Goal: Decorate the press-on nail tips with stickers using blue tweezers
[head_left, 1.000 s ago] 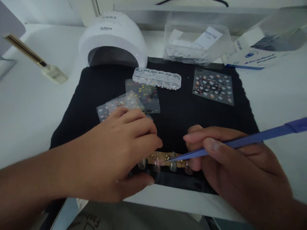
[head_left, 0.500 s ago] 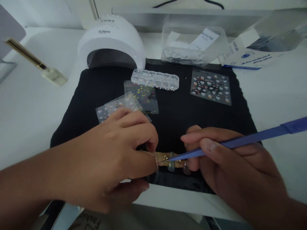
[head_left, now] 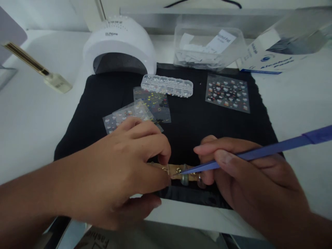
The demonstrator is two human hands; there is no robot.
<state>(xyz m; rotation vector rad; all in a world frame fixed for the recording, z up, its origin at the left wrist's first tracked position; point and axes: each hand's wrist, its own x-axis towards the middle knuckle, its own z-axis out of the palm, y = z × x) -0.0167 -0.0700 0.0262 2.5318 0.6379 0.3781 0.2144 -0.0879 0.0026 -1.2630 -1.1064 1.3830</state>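
The left hand [head_left: 116, 169] pinches the tan nail strip [head_left: 178, 171] at its left end, grip closed on it. The strip lies on the black cloth [head_left: 192, 124], close to the cloth's near edge, which runs just inside the worktop [head_left: 31, 114] edge. The right hand [head_left: 249, 176] holds blue tweezers [head_left: 259, 152] tightly, tip touching the strip. Beyond the strip, the cloth is bare up to the rhinestone box [head_left: 167, 85].

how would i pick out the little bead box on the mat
Find the white dome lamp at the back of the black mat. Just in front of it lies the bead box, long and clear with a row of small compartments; the sticker sheets nearby are flat.
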